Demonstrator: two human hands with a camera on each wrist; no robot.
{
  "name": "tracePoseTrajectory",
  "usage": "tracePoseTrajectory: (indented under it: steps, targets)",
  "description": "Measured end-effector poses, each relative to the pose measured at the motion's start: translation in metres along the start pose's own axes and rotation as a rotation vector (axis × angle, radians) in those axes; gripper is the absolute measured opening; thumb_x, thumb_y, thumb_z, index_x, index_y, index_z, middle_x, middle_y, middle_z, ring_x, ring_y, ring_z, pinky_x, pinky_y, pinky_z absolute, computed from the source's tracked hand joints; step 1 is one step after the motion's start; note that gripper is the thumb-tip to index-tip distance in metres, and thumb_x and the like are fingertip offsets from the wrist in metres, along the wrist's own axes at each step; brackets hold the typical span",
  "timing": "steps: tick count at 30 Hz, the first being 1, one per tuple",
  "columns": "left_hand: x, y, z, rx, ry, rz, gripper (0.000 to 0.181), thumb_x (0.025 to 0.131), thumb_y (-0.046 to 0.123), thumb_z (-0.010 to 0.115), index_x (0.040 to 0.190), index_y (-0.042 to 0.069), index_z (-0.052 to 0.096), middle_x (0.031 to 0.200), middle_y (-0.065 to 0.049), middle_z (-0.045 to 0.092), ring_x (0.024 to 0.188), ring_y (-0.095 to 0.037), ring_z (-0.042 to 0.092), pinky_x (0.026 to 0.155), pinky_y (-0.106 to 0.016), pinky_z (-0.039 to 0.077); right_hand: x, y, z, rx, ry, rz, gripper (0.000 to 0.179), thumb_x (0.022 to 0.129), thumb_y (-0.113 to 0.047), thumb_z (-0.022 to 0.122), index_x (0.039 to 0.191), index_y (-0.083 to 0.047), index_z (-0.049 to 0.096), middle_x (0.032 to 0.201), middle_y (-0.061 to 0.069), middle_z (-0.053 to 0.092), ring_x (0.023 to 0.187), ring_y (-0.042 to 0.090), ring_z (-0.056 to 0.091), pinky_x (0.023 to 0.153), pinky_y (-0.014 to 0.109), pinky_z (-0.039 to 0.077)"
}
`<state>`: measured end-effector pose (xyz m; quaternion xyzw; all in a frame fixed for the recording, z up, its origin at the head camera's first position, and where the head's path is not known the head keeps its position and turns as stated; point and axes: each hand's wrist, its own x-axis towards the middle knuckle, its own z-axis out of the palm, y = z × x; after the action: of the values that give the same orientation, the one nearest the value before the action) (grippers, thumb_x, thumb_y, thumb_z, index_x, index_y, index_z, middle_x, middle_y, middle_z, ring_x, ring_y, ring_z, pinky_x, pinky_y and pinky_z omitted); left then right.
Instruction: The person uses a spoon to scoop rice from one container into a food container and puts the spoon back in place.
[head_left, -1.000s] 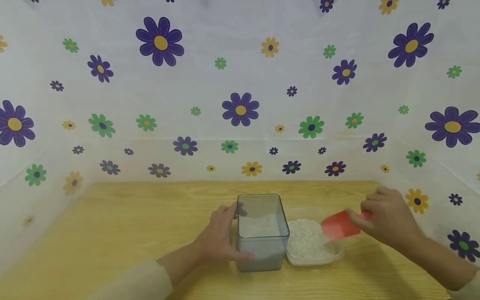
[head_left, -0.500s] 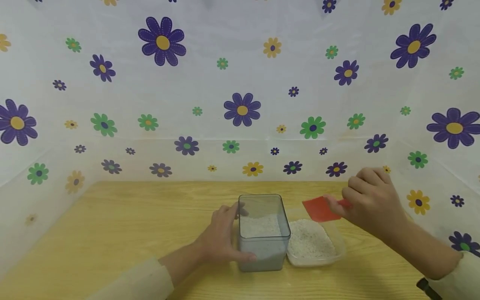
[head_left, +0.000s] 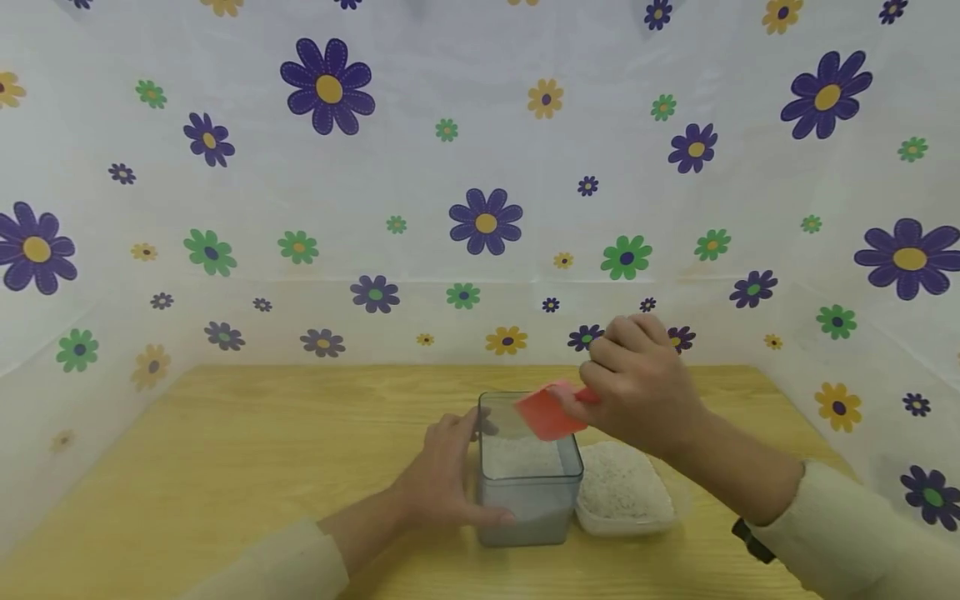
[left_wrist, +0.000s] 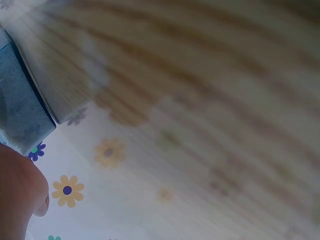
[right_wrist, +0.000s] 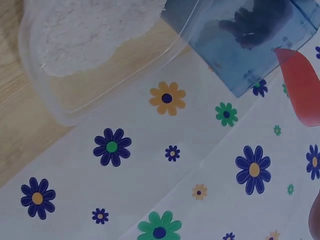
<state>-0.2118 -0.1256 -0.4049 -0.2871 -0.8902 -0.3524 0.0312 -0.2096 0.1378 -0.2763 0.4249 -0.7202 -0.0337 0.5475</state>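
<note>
A tall, see-through grey storage container [head_left: 528, 512] stands on the table, partly filled with a white granular substance [head_left: 521, 457]. My left hand [head_left: 437, 479] grips its left side, thumb across the front and fingers round the back corner. Over the container's open top, my right hand [head_left: 648, 387] holds a red scoop [head_left: 551, 414] by its handle, blade tilted down to the left. The scoop [right_wrist: 302, 90] overlaps the container's rim in the right wrist view; what lies in its blade is hidden. Close on the right sits a shallow clear tub [head_left: 626, 527] with a heap of the same white substance.
The wooden tabletop [head_left: 300, 450] extends to the left and behind the containers. A white sheet with printed flowers [head_left: 405, 183] rises at the back and both sides. A dark strap [head_left: 752, 542] shows at the right cuff.
My right hand has lifted the red scoop out of the shallow tub and carried it left over the tall container. The left hand keeps its grip in place.
</note>
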Motion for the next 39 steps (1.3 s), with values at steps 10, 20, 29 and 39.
tracePoseTrajectory:
  steps: [10, 20, 29, 39]
  targets:
    - [-0.005, 0.000, 0.001, 0.007, 0.003, 0.037, 0.109, 0.063, 0.067, 0.082, 0.147, 0.017, 0.036, 0.133, 0.007, 0.050, 0.117, -0.014, 0.041, 0.098, -0.047, 0.038, 0.011, -0.038, 0.035, -0.043, -0.486, -0.103, 0.028, 0.084, -0.034, 0.078, 0.065, -0.014, 0.070, 0.069, -0.003, 0.062, 0.078, 0.020, 0.041, 0.082, 0.039, 0.037]
    - [-0.008, -0.001, 0.003, 0.006, -0.016, 0.068, 0.107, 0.065, 0.068, 0.081, 0.149, 0.020, 0.034, 0.136, 0.007, 0.051, 0.119, -0.013, 0.041, 0.101, -0.051, 0.035, 0.013, -0.062, 0.050, 0.103, -0.907, -0.001, 0.031, 0.092, -0.045, 0.069, 0.078, -0.019, 0.077, 0.075, -0.009, 0.064, 0.080, 0.016, 0.041, 0.082, 0.038, 0.033]
    - [-0.008, 0.003, -0.001, 0.004, -0.015, 0.091, 0.109, 0.064, 0.068, 0.081, 0.148, 0.016, 0.035, 0.136, 0.002, 0.053, 0.118, -0.015, 0.041, 0.103, -0.053, 0.033, 0.010, -0.061, 0.051, 0.197, -0.864, 0.090, 0.041, 0.086, -0.053, 0.072, 0.063, -0.019, 0.070, 0.064, -0.011, 0.055, 0.075, 0.015, 0.038, 0.078, 0.040, 0.032]
    - [-0.014, 0.002, -0.003, 0.026, -0.002, 0.097, 0.110, 0.063, 0.066, 0.082, 0.148, 0.015, 0.036, 0.134, 0.000, 0.055, 0.114, -0.015, 0.043, 0.100, -0.049, 0.034, 0.010, -0.065, 0.054, 0.344, -0.878, 0.191, 0.040, 0.082, -0.052, 0.075, 0.055, -0.025, 0.063, 0.059, -0.016, 0.047, 0.079, 0.013, 0.037, 0.077, 0.038, 0.029]
